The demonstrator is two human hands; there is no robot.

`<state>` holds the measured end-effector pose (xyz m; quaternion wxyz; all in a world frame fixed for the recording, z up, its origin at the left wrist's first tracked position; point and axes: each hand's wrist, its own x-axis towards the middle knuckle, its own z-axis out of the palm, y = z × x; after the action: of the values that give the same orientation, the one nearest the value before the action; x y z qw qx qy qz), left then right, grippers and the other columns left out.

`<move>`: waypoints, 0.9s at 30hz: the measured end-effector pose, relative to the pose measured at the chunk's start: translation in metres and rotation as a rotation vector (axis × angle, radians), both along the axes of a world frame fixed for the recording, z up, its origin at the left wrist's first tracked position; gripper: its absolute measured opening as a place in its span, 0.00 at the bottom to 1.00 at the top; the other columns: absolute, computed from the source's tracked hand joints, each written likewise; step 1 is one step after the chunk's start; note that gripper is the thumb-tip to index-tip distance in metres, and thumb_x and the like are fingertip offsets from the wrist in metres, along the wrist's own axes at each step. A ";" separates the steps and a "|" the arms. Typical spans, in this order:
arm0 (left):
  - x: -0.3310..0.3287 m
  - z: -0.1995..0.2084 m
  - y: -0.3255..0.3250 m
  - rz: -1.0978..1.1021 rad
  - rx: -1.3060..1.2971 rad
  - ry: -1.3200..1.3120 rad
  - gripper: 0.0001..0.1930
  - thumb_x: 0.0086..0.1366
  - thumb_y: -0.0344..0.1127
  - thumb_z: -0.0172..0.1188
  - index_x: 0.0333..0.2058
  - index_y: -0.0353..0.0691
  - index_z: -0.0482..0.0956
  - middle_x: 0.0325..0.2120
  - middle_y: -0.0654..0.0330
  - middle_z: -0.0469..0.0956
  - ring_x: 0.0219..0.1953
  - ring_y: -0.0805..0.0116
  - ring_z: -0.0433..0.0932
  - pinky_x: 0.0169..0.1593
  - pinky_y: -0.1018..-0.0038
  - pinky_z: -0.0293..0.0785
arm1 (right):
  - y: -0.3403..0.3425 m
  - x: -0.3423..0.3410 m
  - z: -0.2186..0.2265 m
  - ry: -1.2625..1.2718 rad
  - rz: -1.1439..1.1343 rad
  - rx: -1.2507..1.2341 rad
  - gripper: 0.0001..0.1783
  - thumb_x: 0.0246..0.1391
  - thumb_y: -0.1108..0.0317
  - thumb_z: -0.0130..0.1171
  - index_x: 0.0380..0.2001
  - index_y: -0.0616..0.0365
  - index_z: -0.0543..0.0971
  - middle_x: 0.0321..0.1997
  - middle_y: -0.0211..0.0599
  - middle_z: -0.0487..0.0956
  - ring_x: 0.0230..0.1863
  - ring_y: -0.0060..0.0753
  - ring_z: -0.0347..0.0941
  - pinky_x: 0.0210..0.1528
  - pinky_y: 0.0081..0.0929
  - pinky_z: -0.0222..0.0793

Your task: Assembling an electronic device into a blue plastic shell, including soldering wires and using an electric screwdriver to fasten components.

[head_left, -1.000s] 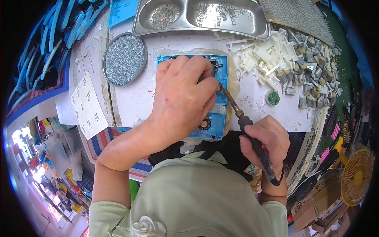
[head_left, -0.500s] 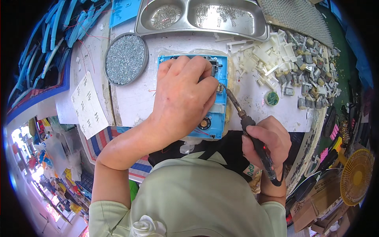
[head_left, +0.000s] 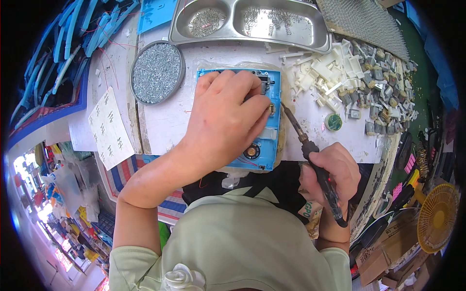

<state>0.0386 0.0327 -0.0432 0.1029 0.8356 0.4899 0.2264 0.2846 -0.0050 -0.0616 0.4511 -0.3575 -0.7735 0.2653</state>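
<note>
A blue plastic housing [head_left: 273, 143] lies on the bench in front of me, with small parts and a round speaker [head_left: 252, 151] inside. My left hand [head_left: 228, 109] rests over its upper left, fingers bent and closed; whatever they pinch is hidden beneath them. In my right hand [head_left: 335, 169] is a soldering iron [head_left: 318, 167], gripped by its black handle. The iron's tip points up and left, near the housing's right edge, beside a small brass-coloured part [head_left: 272, 109].
Left of the housing stands a round dish [head_left: 157, 72] of small metal pieces. A steel compartment tray [head_left: 233, 39] is behind. White plastic parts [head_left: 320, 70], small grey motor-like parts [head_left: 378, 92] and a green round tin [head_left: 333, 121] lie right. Blue panels [head_left: 63, 43] are stacked far left.
The soldering iron's tip has drawn back right, away from the small brass-coloured part, as my right hand shifted slightly right. My left hand keeps its place on the housing.
</note>
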 end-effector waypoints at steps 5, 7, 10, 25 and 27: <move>-0.046 0.015 -0.003 0.105 0.025 -0.029 0.22 0.52 0.30 0.74 0.46 0.38 0.78 0.40 0.55 0.78 0.39 0.57 0.77 0.43 0.63 0.75 | -0.002 0.010 0.006 -0.010 -0.049 -0.048 0.20 0.43 0.81 0.70 0.42 0.61 0.79 0.22 0.37 0.76 0.20 0.36 0.71 0.24 0.28 0.65; -0.061 0.004 -0.014 0.184 -0.133 0.018 0.23 0.54 0.30 0.74 0.48 0.37 0.77 0.37 0.54 0.78 0.35 0.58 0.78 0.38 0.65 0.75 | -0.003 0.010 0.005 -0.004 -0.060 -0.057 0.19 0.44 0.81 0.70 0.42 0.62 0.79 0.21 0.37 0.76 0.20 0.35 0.71 0.24 0.27 0.65; -0.064 0.002 -0.024 0.184 -0.133 0.051 0.13 0.60 0.29 0.70 0.44 0.39 0.83 0.30 0.56 0.77 0.29 0.55 0.79 0.32 0.65 0.75 | -0.001 0.007 0.004 0.021 -0.060 -0.055 0.18 0.45 0.81 0.70 0.42 0.63 0.79 0.22 0.38 0.76 0.21 0.34 0.71 0.25 0.27 0.65; -0.057 0.009 -0.014 0.125 -0.010 -0.228 0.08 0.57 0.22 0.69 0.35 0.35 0.81 0.35 0.55 0.81 0.34 0.63 0.82 0.38 0.70 0.78 | -0.003 0.004 0.011 0.019 -0.090 -0.067 0.18 0.47 0.80 0.70 0.43 0.65 0.78 0.25 0.40 0.77 0.23 0.33 0.71 0.26 0.27 0.65; -0.046 -0.006 -0.018 0.136 -0.132 -0.473 0.07 0.58 0.22 0.69 0.36 0.33 0.81 0.39 0.54 0.83 0.34 0.69 0.83 0.37 0.74 0.80 | -0.004 -0.002 0.004 0.109 -0.121 -0.121 0.20 0.47 0.80 0.70 0.45 0.65 0.78 0.28 0.41 0.79 0.25 0.32 0.72 0.27 0.25 0.67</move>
<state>-0.0077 0.0152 -0.0488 0.2535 0.7162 0.5209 0.3893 0.2829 -0.0094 -0.0579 0.4854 -0.4149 -0.7074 0.3029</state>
